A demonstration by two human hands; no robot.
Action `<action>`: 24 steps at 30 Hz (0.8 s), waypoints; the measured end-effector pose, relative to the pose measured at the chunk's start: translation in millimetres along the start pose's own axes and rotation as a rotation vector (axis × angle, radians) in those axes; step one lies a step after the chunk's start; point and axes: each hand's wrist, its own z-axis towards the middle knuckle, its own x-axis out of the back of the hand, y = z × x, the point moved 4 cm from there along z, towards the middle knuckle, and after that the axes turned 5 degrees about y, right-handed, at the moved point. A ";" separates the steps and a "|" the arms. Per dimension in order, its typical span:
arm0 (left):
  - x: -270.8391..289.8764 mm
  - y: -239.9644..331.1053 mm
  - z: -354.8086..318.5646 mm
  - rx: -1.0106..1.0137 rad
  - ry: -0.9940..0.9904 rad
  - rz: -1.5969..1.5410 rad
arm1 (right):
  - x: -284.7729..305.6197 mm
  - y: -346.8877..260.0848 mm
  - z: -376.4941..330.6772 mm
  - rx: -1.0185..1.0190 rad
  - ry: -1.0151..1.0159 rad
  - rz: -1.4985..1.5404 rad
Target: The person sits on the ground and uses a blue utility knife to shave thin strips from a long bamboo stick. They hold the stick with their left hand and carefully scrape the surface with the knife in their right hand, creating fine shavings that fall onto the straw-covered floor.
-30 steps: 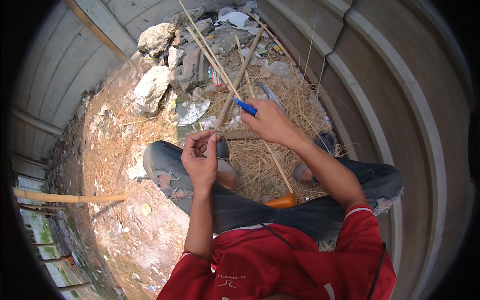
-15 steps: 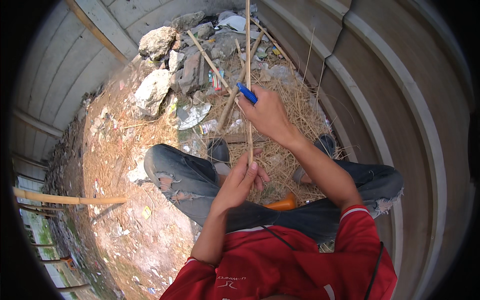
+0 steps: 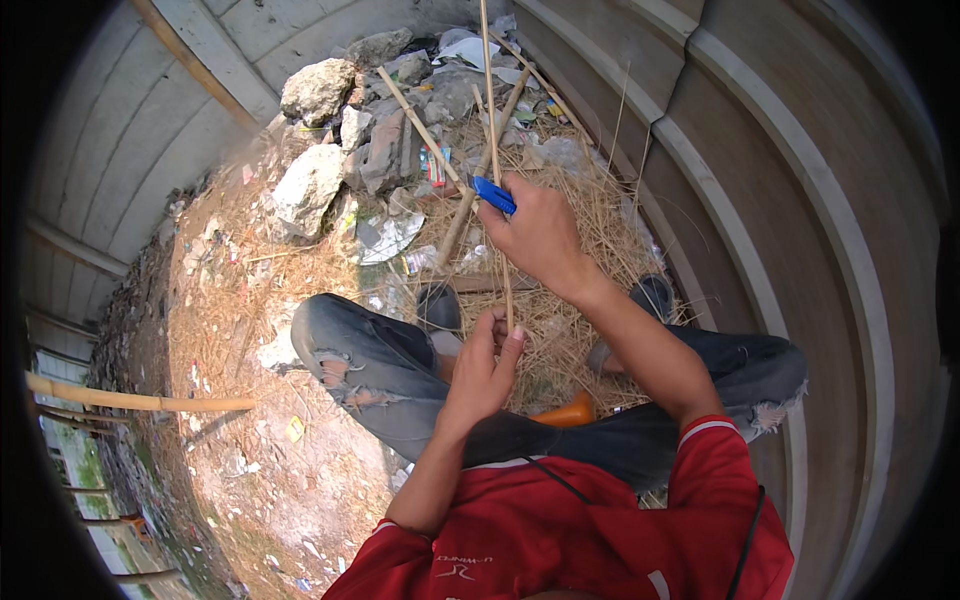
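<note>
A long thin bamboo strip (image 3: 489,90) rises nearly upright through the picture, between my legs and the far wall. My left hand (image 3: 484,366) is closed around its lower end, thumb along the strip. Higher up, my right hand (image 3: 537,225) is closed on a blue utility knife (image 3: 493,195), which lies against the strip. The blade is too small to make out. Dry straw-like shavings (image 3: 570,260) cover the ground beneath both hands.
Rocks (image 3: 307,187) and rubble lie ahead to the left, with bamboo poles (image 3: 415,115) leaning among litter. Corrugated metal sheeting (image 3: 800,250) curves close on my right. An orange handle-like object (image 3: 566,409) lies between my legs. A bamboo pole (image 3: 140,396) juts in from the left.
The strip's upper end has swung slightly left. My left hand has shifted a little right and its fingers have curled more. My right hand stays near the same place with the knife.
</note>
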 end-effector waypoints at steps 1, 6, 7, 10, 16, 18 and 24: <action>0.3 3.7 2.4 0.076 -0.013 -0.084 | -2.6 -1.4 -3.6 0.001 -0.004 0.021; -9.8 -33.0 3.3 0.327 0.023 -0.399 | -12.7 -7.3 -9.9 0.013 -0.100 0.075; -11.8 -34.8 1.7 0.322 0.047 -0.434 | -15.0 -6.3 -10.5 0.009 -0.124 0.088; -7.0 -34.7 1.7 0.302 0.120 -0.325 | -12.0 0.2 -12.1 -0.027 -0.242 0.129; 25.7 -40.2 11.6 0.197 0.235 0.023 | 3.2 13.6 -30.2 0.047 -0.505 -0.097; 29.7 -39.3 13.1 0.181 0.252 0.047 | -3.8 17.4 -45.3 0.098 -0.523 -0.194; 25.9 -31.1 12.9 0.128 0.203 0.127 | -32.3 31.1 -67.1 0.121 -0.515 -0.362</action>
